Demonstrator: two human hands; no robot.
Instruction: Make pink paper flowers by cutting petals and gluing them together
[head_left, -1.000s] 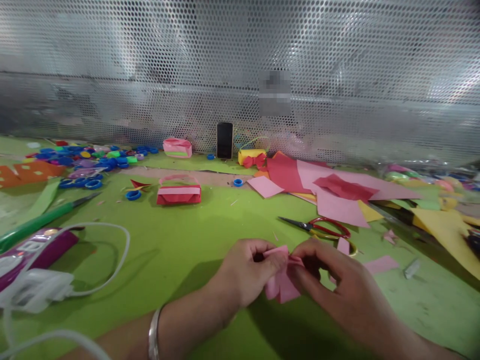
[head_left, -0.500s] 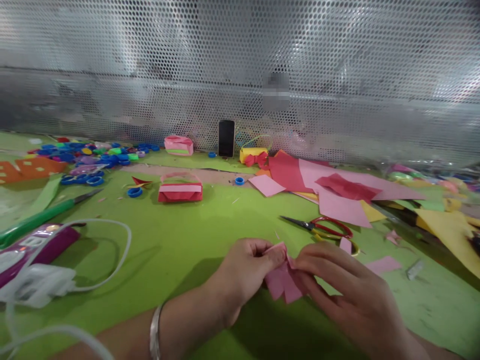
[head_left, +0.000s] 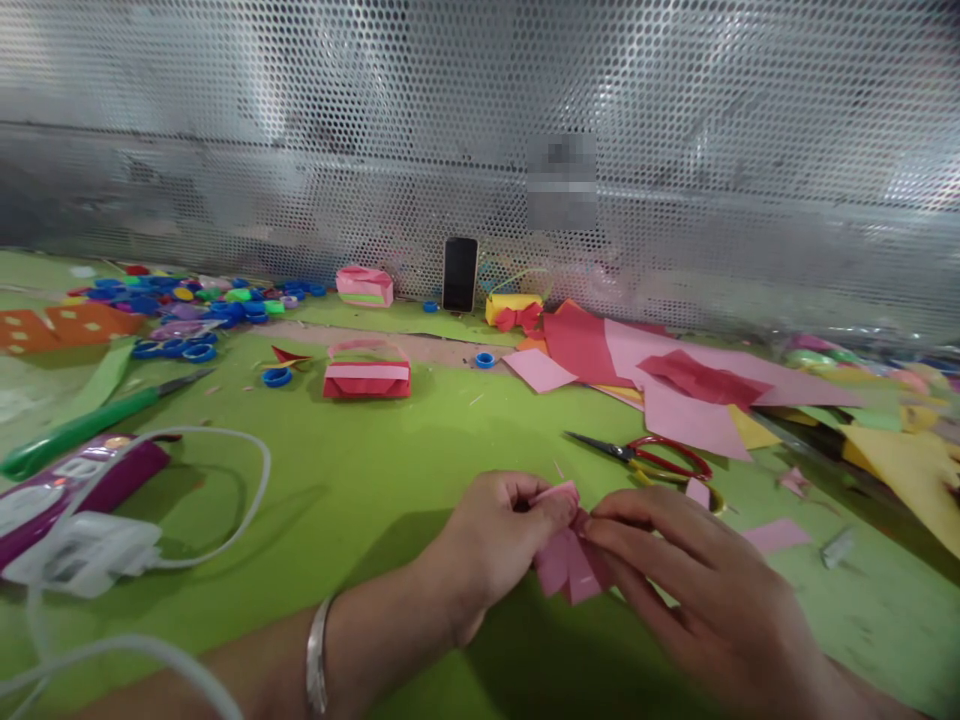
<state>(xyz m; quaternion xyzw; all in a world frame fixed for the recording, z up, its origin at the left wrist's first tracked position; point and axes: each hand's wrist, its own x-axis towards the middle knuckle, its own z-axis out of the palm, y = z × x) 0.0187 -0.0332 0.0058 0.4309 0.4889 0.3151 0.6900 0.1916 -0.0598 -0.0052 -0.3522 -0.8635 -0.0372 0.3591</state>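
Note:
Both my hands meet low in the middle of the green table [head_left: 360,480]. My left hand [head_left: 495,540], with a silver bangle on its wrist, pinches the top of a small folded pink paper piece [head_left: 566,565]. My right hand [head_left: 697,590] presses its fingers on the same pink piece from the right. The paper's lower flaps hang between the two hands; its middle is hidden by my fingers. Red-handled scissors [head_left: 652,460] lie just beyond my right hand.
Pink, red and yellow paper sheets [head_left: 675,380] are spread at the right. A red-and-pink paper box [head_left: 367,375] stands mid-table, a phone [head_left: 460,274] leans on the perforated metal wall. Blue bottle caps [head_left: 195,310], a green tool [head_left: 82,425] and a purple device with white cable [head_left: 75,490] sit left.
My hands stayed together on the pink piece. My right fingers flattened over it and the paper dropped slightly lower between them. The view shifted a little.

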